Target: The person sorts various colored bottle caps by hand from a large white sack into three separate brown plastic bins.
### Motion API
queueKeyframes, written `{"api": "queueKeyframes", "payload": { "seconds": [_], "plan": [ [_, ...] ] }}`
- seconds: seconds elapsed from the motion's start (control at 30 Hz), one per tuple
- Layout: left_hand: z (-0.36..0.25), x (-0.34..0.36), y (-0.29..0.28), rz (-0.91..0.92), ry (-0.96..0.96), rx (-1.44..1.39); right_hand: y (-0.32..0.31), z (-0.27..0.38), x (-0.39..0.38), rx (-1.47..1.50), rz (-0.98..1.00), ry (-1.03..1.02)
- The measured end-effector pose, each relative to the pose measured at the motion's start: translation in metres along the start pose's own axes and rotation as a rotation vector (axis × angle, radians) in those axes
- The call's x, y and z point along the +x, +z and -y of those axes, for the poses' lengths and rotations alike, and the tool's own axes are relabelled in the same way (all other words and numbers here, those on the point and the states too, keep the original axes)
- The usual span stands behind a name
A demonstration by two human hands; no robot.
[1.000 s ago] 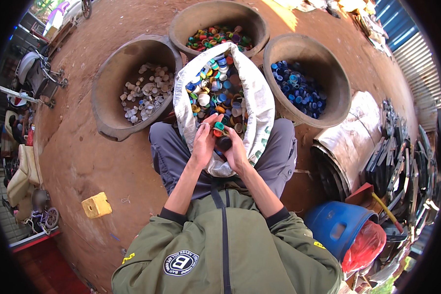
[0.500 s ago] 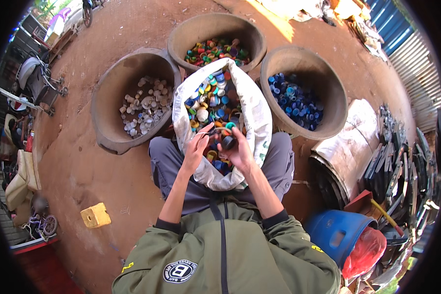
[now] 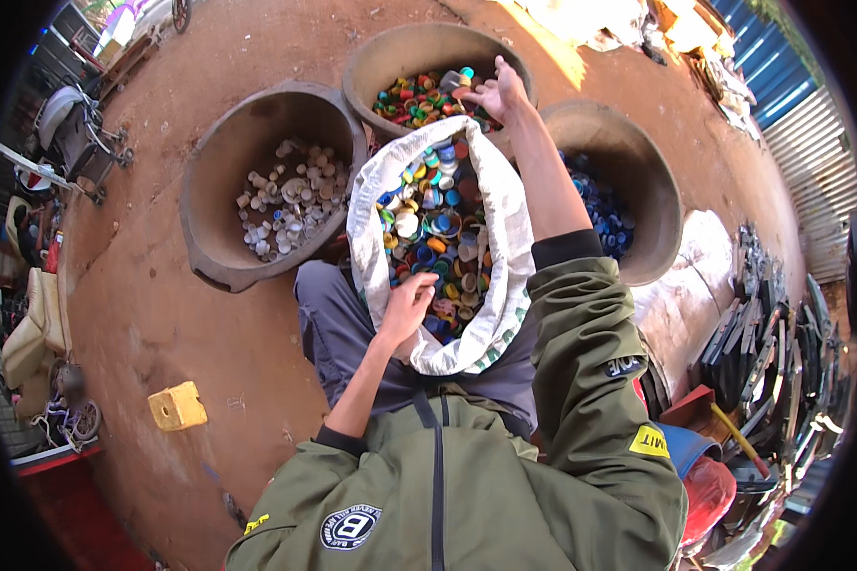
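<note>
A white woven sack (image 3: 368, 226) lies between my legs, rolled open and full of mixed coloured bottle caps (image 3: 438, 228). My left hand (image 3: 408, 303) is at its near left side with fingers curled over the caps; what they hold, if anything, is hidden. My right hand (image 3: 495, 93) reaches over the far tub (image 3: 390, 52), which holds red, green, yellow and other caps; its fingers are apart, with nothing clearly held. A left tub (image 3: 209, 209) holds white caps. The right tub (image 3: 652, 190), partly behind my arm, holds blue caps.
A yellow block (image 3: 176, 404) sits on the dirt ground at left. A stroller (image 3: 71, 133) and clutter line the left side. At right are a pale rolled sheet (image 3: 681, 285), dark scrap pieces (image 3: 752, 343), a blue barrel (image 3: 681, 443) and a corrugated metal wall (image 3: 800, 162).
My right hand has moved from the sack out over the far tub, and the caps seen in it earlier are gone. My left hand has moved slightly right and down within the sack.
</note>
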State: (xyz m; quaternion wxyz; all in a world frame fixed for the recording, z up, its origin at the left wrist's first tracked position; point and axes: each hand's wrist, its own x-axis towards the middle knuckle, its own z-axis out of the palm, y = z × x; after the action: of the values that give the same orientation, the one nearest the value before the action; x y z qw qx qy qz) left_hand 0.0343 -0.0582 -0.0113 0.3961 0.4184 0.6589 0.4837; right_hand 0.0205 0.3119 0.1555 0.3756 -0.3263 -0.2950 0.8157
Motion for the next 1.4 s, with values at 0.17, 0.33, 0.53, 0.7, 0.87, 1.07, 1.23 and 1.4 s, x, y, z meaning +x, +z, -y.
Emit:
{"api": "queueKeyframes", "payload": {
  "seconds": [0.17, 0.33, 0.53, 0.7, 0.87, 1.07, 1.23, 1.4],
  "plan": [
    [0.003, -0.001, -0.002, -0.051, -0.074, 0.070, -0.052, -0.035, -0.019, -0.228, 0.187, -0.093],
    [0.008, 0.001, 0.002, -0.175, -0.042, 0.217, -0.092, -0.080, -0.149, -0.641, 0.276, -0.170],
    [0.012, 0.024, 0.014, -0.202, -0.144, 0.500, -0.162, -0.190, -0.210, -1.429, 0.086, -0.134],
    [0.033, 0.063, 0.004, -0.135, -0.263, 0.227, -0.144, -0.232, -0.220, -1.298, -0.038, 0.179],
    [0.030, 0.063, 0.005, -0.107, -0.399, -0.333, -0.144, -0.255, -0.222, -0.907, -0.091, -0.056],
    [0.004, 0.035, -0.010, -0.135, -0.379, -1.075, -0.121, -0.210, -0.249, -0.429, -0.011, 0.045],
    [-0.022, 0.020, -0.023, 0.032, -0.318, -1.312, -0.131, -0.194, -0.250, 0.124, 0.022, 0.244],
    [-0.025, 0.016, -0.022, 0.043, -0.360, -1.311, -0.129, -0.190, -0.259, 0.348, -0.013, 0.266]
  ]
}}
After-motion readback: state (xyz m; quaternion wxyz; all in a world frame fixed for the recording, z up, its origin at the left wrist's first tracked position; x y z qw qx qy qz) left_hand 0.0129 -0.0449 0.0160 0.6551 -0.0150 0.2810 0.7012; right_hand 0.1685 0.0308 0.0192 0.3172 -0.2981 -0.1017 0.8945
